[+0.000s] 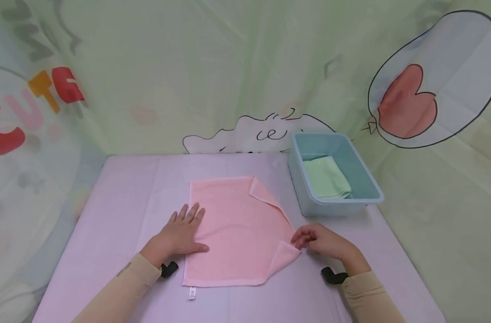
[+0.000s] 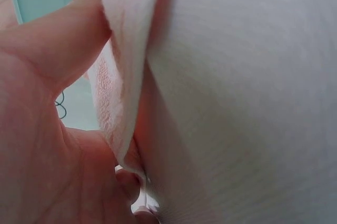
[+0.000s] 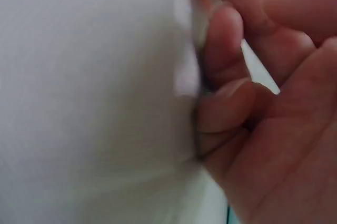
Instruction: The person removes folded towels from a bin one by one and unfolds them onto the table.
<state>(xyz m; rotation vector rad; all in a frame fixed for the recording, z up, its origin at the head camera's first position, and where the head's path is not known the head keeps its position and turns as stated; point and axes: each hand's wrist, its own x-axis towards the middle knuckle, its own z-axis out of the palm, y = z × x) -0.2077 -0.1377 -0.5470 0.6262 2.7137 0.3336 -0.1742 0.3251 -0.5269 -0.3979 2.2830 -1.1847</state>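
A pink towel (image 1: 233,229) lies spread on the table, its top right corner and lower right corner folded over. My left hand (image 1: 184,233) rests on its left edge with fingers spread. In the left wrist view, the thumb (image 2: 63,39) lies over the towel edge (image 2: 124,76). Beside the towel's right edge, just above the lower folded corner (image 1: 286,256), is my right hand (image 1: 323,242), its fingers loosely bent and the fingertips right at the cloth. In the right wrist view, no cloth shows between the thumb (image 3: 305,8) and the bent fingers (image 3: 224,39).
A blue-grey plastic bin (image 1: 338,208) stands at the back right of the table, with a folded green towel (image 1: 328,177) inside. A pale pink cover (image 1: 120,215) spans the table. Printed curtains (image 1: 213,67) hang behind and at the sides.
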